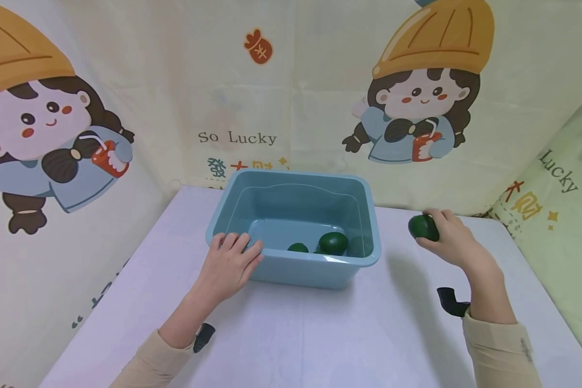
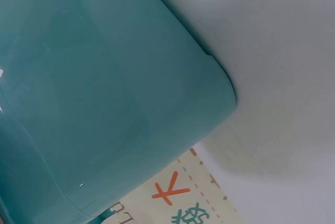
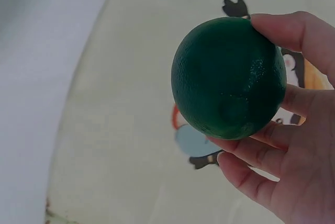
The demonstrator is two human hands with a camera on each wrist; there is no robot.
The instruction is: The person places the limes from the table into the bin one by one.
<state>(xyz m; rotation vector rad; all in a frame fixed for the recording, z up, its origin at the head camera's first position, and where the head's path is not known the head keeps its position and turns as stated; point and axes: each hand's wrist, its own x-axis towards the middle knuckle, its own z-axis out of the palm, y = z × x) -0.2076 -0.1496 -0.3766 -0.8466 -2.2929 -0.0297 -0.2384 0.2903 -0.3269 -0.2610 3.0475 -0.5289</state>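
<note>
My right hand (image 1: 453,237) holds a dark green fruit (image 1: 423,228) above the table, to the right of a blue plastic tub. In the right wrist view the fruit (image 3: 229,77) looks round and glossy with finely dimpled skin, thumb on one side and fingers on the other. The tub (image 1: 300,269) stands at the back of the table. My left hand (image 1: 228,264) grips its front rim near the left corner, fingers hooked over the edge. Inside the tub lie a green fruit (image 1: 333,243) and another one (image 1: 298,247), partly hidden by the front wall. The left wrist view shows the tub's wall (image 2: 115,88).
A white-covered table (image 1: 291,334) extends in front of the tub. Behind it hangs a cream cloth (image 1: 315,108) printed with cartoon figures and lettering, continuing along both sides. Black curved pieces (image 1: 451,303) sit at both wrists.
</note>
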